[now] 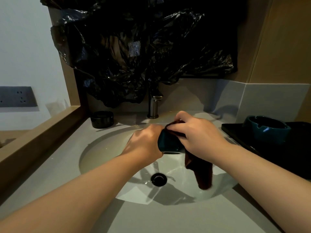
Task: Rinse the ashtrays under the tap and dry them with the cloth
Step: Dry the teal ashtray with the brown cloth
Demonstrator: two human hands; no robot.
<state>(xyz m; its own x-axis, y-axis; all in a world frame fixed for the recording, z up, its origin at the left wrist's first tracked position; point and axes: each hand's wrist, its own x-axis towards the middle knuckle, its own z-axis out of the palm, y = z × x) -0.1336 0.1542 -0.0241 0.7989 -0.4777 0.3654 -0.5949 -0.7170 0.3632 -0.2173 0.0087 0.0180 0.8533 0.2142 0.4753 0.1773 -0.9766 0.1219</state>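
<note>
Over the sink basin (pixel 101 157) my left hand (pixel 144 142) grips a teal ashtray (pixel 167 142) tilted on its side. My right hand (pixel 198 135) holds a dark brown cloth (pixel 200 172) against the ashtray's top edge; the cloth's loose end hangs down into the basin. A second teal ashtray (pixel 267 130) stands on a black tray (pixel 235 132) at the right. A black ashtray (pixel 102 119) sits on the counter at the back left. The tap (pixel 154 105) stands behind my hands, with no water visibly running.
A black drain (pixel 158 179) lies at the basin's bottom. Black plastic sheeting (pixel 143 47) covers the wall above the tap. A wooden ledge (pixel 42 132) borders the counter's left side, and a wall socket (pixel 16 96) is at far left.
</note>
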